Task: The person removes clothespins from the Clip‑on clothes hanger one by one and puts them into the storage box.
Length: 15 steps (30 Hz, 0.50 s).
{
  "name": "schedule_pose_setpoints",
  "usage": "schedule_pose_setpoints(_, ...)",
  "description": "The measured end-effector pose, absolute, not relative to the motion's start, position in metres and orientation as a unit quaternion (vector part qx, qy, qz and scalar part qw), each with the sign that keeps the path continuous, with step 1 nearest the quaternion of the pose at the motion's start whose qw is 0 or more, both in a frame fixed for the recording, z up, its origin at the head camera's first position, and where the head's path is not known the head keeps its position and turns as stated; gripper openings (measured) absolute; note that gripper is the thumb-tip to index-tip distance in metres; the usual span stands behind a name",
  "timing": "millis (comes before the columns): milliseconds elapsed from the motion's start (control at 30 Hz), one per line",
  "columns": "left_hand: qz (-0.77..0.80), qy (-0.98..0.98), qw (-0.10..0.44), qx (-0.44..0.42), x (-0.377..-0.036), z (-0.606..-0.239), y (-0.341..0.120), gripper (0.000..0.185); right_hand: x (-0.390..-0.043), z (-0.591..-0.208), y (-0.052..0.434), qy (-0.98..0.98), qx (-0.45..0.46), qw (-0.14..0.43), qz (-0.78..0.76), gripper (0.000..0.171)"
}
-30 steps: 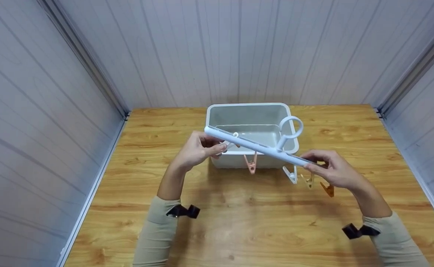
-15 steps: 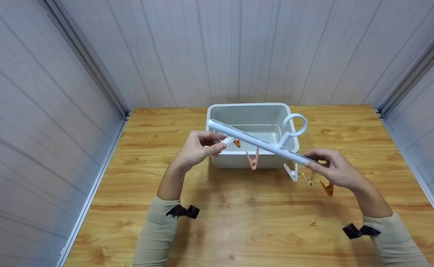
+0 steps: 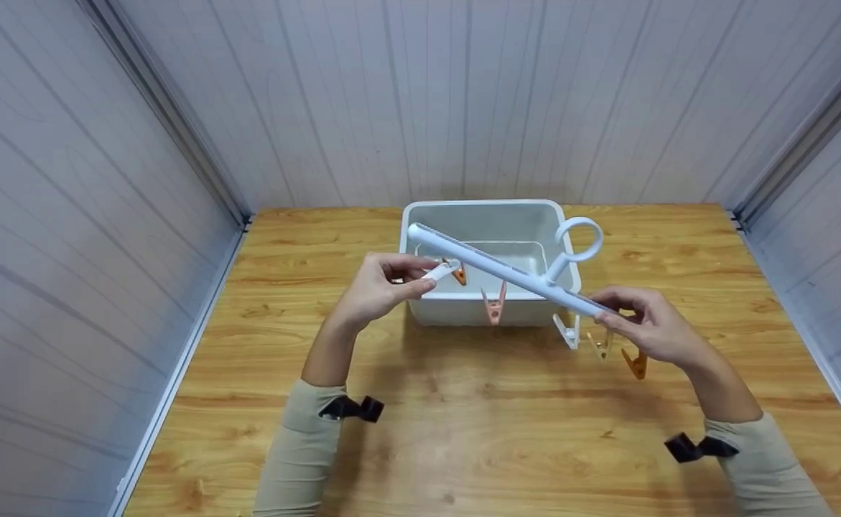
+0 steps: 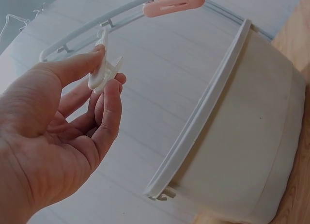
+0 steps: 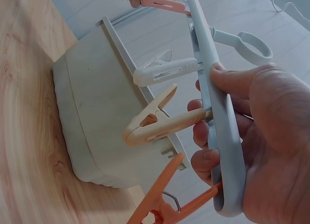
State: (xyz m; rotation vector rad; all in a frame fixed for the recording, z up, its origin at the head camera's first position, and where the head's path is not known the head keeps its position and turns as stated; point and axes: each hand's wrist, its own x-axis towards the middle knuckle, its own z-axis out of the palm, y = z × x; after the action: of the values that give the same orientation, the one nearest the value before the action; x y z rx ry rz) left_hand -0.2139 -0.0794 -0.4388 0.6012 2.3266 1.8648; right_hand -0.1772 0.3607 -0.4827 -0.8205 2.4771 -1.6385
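Seen from the head camera, a white clip hanger bar (image 3: 503, 273) runs slantwise across the middle of the frame, from upper left to lower right, above a white tub (image 3: 488, 215) standing on the wooden table (image 3: 463, 431). The right hand (image 3: 650, 327), right of centre, has its fingers and thumb wrapped round the bar's lower end. The left hand (image 3: 384, 287), left of centre, pinches a white peg (image 3: 440, 271) between thumb and forefinger just below the bar's upper end. A pink peg (image 3: 493, 307) hangs at mid-bar in front of the tub wall, and a small orange peg (image 3: 458, 273) hangs beside the pinched one. Near the right hand dangle another white peg (image 3: 568, 332), a beige peg (image 3: 599, 346) and an orange peg (image 3: 635, 364). The bar's ring handle (image 3: 578, 240) stands up over the tub's right corner.

From the left wrist, the left hand (image 4: 63, 136) fills the lower left, thumb and fingertips closed on the white peg (image 4: 103, 69) in the upper left. The pink peg (image 4: 173, 3) shows at the top edge and the tub (image 4: 242, 151) at the right.

From the right wrist, the right hand (image 5: 261, 151) at the lower right grips the bar (image 5: 215, 98), which rises towards the top centre. The white peg (image 5: 164, 71), beige peg (image 5: 160, 122) and orange peg (image 5: 169, 200) stick out leftward from it, in front of the tub (image 5: 92, 122).
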Motion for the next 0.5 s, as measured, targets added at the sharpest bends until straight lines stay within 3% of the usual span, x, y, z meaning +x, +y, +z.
schedule_pose_setpoints(500, 0.607, 0.776, 0.063, 0.162, -0.219, -0.443, -0.101, 0.034, -0.175, -0.49, 0.379, 0.804, -0.268, 0.001, -0.531, 0.023)
